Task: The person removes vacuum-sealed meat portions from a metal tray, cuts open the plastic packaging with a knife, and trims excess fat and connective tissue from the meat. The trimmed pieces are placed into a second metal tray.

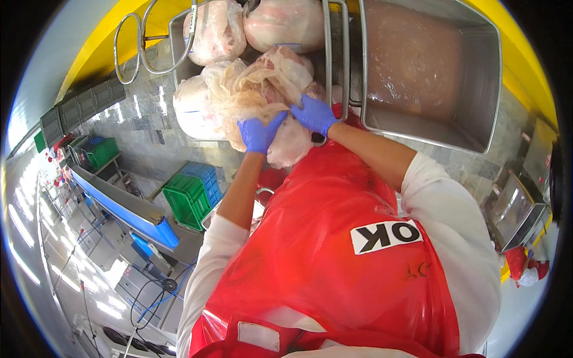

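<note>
Both my hands wear blue gloves and grip a large pale lump of raw meat wrapped in crumpled clear plastic film (262,89). My left hand (258,132) clutches the film at its lower front. My right hand (314,113) presses on the wrap just to the right. The bundle rests in a metal bin (179,27) among other plastic-wrapped meat pieces (216,30). I wear a red plastic apron (334,238) over white sleeves.
A second steel bin (489,77) at the right holds cloudy brownish liquid. Green and blue crates (194,194) stand on the floor at the left. A blue conveyor (128,209) runs along the left. A person in red (525,265) is at the far right.
</note>
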### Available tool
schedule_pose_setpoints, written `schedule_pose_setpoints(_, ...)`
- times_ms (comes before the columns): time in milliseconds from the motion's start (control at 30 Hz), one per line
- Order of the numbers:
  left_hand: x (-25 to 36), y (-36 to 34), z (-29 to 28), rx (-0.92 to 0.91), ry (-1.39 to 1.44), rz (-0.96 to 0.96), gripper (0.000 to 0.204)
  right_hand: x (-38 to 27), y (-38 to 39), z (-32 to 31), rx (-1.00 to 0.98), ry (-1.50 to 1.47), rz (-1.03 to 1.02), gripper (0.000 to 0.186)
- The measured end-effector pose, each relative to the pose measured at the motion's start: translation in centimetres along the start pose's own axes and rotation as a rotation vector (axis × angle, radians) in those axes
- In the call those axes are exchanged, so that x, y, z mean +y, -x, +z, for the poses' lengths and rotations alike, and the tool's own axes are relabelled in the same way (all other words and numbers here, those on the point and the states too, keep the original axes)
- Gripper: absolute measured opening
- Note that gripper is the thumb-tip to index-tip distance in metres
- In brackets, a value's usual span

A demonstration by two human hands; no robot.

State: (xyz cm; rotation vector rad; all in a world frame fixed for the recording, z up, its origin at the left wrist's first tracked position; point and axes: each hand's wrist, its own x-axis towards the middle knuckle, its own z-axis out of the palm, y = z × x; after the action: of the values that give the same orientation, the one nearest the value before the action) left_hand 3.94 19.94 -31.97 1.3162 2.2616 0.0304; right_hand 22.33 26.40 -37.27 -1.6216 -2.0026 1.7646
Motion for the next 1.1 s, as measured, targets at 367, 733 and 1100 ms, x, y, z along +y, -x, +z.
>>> schedule_pose_setpoints(367,-9.5,2.6,-2.2,-0.236,1.050,-0.099,0.029,-2.8,1.7,0.3,0.165,0.013,-0.225,0.028)
schedule_pose_setpoints(733,-18.5,10.5,-1.4,0.264,0.963,-0.278,0.032,-12.3,-1.7,2.8,-0.023,-0.062,-0.566,0.021)
schedule_pose_setpoints(1100,-9.9,-0.3,-1.2,0.232,1.336,-0.270,0.032,-5.5,3.8,-8.0,-0.074,0.068,-0.083,0.049)
